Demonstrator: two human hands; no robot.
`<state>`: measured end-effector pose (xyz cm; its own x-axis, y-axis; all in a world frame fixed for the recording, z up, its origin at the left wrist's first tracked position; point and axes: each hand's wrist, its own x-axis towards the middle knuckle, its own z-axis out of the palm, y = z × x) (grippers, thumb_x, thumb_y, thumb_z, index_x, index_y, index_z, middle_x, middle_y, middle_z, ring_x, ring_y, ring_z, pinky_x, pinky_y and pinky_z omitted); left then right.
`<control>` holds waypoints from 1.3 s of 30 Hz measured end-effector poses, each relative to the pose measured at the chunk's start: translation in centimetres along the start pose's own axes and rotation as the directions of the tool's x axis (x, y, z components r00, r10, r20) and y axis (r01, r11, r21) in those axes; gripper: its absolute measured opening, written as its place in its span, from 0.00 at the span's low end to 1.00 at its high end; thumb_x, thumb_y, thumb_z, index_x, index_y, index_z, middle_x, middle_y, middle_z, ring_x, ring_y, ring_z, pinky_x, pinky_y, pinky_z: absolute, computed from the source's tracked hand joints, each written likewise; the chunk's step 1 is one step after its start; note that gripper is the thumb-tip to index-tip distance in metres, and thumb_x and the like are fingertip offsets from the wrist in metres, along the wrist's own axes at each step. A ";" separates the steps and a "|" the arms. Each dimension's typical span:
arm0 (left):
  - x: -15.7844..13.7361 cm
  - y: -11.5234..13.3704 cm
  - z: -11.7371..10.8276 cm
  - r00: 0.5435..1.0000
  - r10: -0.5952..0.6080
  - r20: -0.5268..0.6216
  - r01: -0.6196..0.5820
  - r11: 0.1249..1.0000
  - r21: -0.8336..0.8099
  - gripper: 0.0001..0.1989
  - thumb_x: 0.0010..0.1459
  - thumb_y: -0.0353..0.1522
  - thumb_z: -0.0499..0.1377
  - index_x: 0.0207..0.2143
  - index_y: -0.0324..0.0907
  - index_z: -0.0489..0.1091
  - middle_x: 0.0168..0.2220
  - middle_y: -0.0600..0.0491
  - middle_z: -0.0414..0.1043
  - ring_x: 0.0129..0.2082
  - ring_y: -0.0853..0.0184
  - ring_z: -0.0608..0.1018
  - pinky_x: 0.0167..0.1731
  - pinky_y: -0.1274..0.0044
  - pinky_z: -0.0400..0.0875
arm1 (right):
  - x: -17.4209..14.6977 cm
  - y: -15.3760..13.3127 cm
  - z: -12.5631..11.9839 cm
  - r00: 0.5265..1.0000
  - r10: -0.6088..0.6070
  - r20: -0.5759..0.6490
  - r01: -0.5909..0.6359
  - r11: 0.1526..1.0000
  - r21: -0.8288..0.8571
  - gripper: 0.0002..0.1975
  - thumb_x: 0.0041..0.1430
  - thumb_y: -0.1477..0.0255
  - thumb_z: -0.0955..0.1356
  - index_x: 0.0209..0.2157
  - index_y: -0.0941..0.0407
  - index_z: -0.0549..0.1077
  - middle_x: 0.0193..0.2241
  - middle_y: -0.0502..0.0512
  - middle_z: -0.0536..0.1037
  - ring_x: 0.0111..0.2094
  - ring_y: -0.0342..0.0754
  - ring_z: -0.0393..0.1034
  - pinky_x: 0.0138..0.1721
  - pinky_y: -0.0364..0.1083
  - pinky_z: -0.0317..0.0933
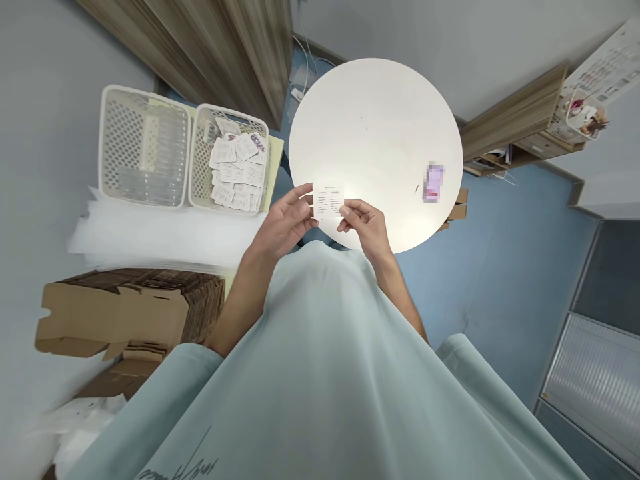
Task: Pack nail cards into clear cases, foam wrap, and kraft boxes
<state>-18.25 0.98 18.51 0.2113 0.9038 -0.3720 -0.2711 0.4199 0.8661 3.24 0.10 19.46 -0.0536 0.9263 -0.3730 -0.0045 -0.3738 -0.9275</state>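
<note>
A small white card (pixel 327 199) with two columns of printed text is held up over the near edge of the round white table (pixel 370 127). My right hand (pixel 367 227) pinches the card's right edge between thumb and fingers. At the card's left edge is my left hand (pixel 285 223), its fingers apart and curved. Its thumb lies just short of the card; whether a fingertip touches behind the edge is hard to make out.
Left of the table stand a white basket of printed cards (pixel 237 167) and a basket with clear plastic pieces (pixel 145 153). White sheets (pixel 165 237) and flattened cardboard boxes (pixel 125 313) lie nearer. A blurred purple item (pixel 434 182) rests on the table's right side.
</note>
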 end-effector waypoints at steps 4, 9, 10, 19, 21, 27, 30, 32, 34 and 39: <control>-0.1 -0.1 0.3 0.996 -0.021 0.082 0.022 1.000 -0.015 0.37 0.53 0.62 0.78 0.56 0.50 0.82 0.51 0.44 0.86 0.51 0.53 0.87 0.44 0.66 0.84 | 0.0 -0.1 0.0 1.000 0.023 0.020 -0.024 0.999 0.037 0.32 0.54 0.37 0.81 0.44 0.49 0.84 0.35 0.50 0.87 0.28 0.46 0.79 0.36 0.50 0.77; -0.1 0.3 0.9 0.993 -0.026 0.119 0.030 0.999 -0.033 0.36 0.54 0.62 0.77 0.56 0.51 0.83 0.55 0.43 0.87 0.58 0.49 0.86 0.55 0.60 0.84 | 0.2 0.1 0.3 0.999 0.043 -0.009 -0.042 0.998 0.046 0.34 0.50 0.36 0.82 0.43 0.49 0.82 0.37 0.49 0.88 0.26 0.44 0.77 0.33 0.48 0.76; -0.1 0.4 1.0 0.992 -0.023 0.121 0.027 0.999 -0.030 0.37 0.54 0.62 0.77 0.57 0.50 0.84 0.56 0.42 0.87 0.59 0.48 0.86 0.57 0.58 0.84 | 0.3 0.1 0.4 0.999 0.042 -0.011 -0.042 0.998 0.040 0.34 0.50 0.36 0.82 0.43 0.49 0.81 0.37 0.49 0.88 0.26 0.44 0.77 0.33 0.48 0.76; -0.2 0.8 1.9 0.999 0.033 -0.041 -0.030 0.998 0.059 0.37 0.53 0.54 0.80 0.60 0.47 0.82 0.59 0.40 0.86 0.64 0.45 0.85 0.65 0.54 0.81 | 0.1 0.1 0.8 0.997 -0.048 -0.066 0.040 0.993 -0.113 0.27 0.61 0.38 0.78 0.42 0.48 0.84 0.40 0.51 0.88 0.33 0.48 0.82 0.36 0.49 0.76; -0.2 0.6 2.0 0.995 0.052 -0.087 -0.044 0.996 0.083 0.38 0.51 0.52 0.82 0.60 0.46 0.81 0.61 0.40 0.85 0.63 0.45 0.85 0.66 0.54 0.81 | -0.1 -0.5 0.7 0.991 -0.089 -0.100 0.074 0.987 -0.141 0.26 0.64 0.39 0.77 0.41 0.48 0.84 0.42 0.52 0.88 0.33 0.48 0.82 0.37 0.49 0.77; -0.1 -0.2 2.3 0.980 0.108 -0.165 -0.068 0.970 0.232 0.42 0.47 0.48 0.84 0.61 0.45 0.80 0.61 0.41 0.84 0.63 0.46 0.84 0.66 0.57 0.81 | -0.4 -1.8 1.1 0.991 -0.114 -0.073 0.101 0.981 -0.165 0.25 0.61 0.40 0.79 0.41 0.48 0.85 0.42 0.52 0.88 0.34 0.48 0.81 0.39 0.50 0.78; -0.1 -0.5 2.6 0.977 0.132 -0.167 -0.078 0.953 0.294 0.41 0.49 0.48 0.83 0.62 0.45 0.80 0.61 0.42 0.83 0.63 0.47 0.84 0.65 0.58 0.81 | -0.3 -1.7 1.4 0.990 -0.107 -0.093 0.089 0.981 -0.172 0.25 0.62 0.41 0.79 0.39 0.49 0.85 0.41 0.52 0.87 0.35 0.49 0.81 0.38 0.50 0.78; -0.1 -0.5 2.7 0.977 0.142 -0.160 -0.086 0.945 0.315 0.39 0.50 0.50 0.82 0.61 0.46 0.81 0.62 0.43 0.83 0.63 0.48 0.84 0.66 0.58 0.80 | -0.2 -1.4 1.5 0.985 -0.116 -0.125 0.092 0.979 -0.183 0.24 0.63 0.42 0.78 0.39 0.49 0.84 0.41 0.53 0.87 0.35 0.49 0.80 0.38 0.50 0.77; -0.2 -0.7 2.5 0.977 0.145 -0.157 -0.091 0.947 0.309 0.38 0.52 0.51 0.81 0.61 0.46 0.81 0.62 0.43 0.83 0.62 0.49 0.85 0.65 0.59 0.81 | 0.0 -1.2 1.3 0.978 -0.127 -0.164 0.095 0.977 -0.190 0.24 0.63 0.42 0.78 0.39 0.49 0.84 0.40 0.53 0.87 0.34 0.48 0.80 0.37 0.49 0.77; -0.2 -1.5 1.5 0.972 0.152 -0.181 -0.111 0.970 0.216 0.33 0.56 0.52 0.79 0.57 0.44 0.83 0.56 0.43 0.86 0.57 0.52 0.86 0.60 0.62 0.83 | 1.1 -0.9 0.1 0.980 -0.073 -0.186 0.049 0.990 -0.132 0.28 0.57 0.39 0.80 0.37 0.51 0.83 0.32 0.50 0.84 0.30 0.46 0.78 0.33 0.47 0.73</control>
<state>-16.51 0.03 17.83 -0.0059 0.9568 -0.2906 -0.0838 0.2891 0.9536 3.11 1.41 19.91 0.1341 0.9438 -0.3021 0.1250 -0.3185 -0.9396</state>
